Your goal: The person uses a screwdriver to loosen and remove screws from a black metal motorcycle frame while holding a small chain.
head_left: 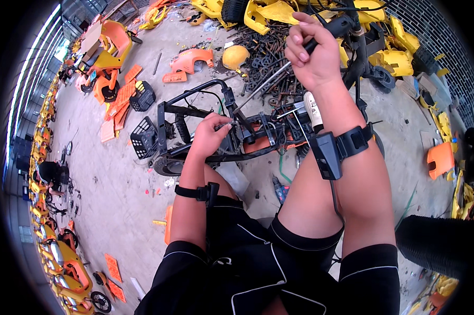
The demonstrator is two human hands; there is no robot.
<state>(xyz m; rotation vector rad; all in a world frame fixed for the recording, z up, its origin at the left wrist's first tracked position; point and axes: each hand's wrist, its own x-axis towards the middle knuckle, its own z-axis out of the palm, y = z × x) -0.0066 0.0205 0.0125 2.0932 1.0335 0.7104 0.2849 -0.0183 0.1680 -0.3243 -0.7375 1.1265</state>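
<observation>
My right hand [316,55] is raised over the scooter frame, its fingers wrapped round the black handle of a long screwdriver [268,81]. The screwdriver's metal shaft slants down and left, its tip at the frame beside my left hand. My left hand [211,135] is closed, thumb and fingers pinched at the black metal scooter frame [192,93]; what lies between its fingertips is too small to make out. The stripped frame lies in front of my knees, with a dark shock absorber [182,128], loose cables and an orange panel [258,144] in it.
Beyond the frame lies a heap of dark metal parts [268,44] beside a yellow helmet-shaped shell [235,56]. Orange and yellow body panels [192,61] are scattered around. A power drill [280,190] rests near my legs. At left, another person [50,173] is by a row of yellow scooters.
</observation>
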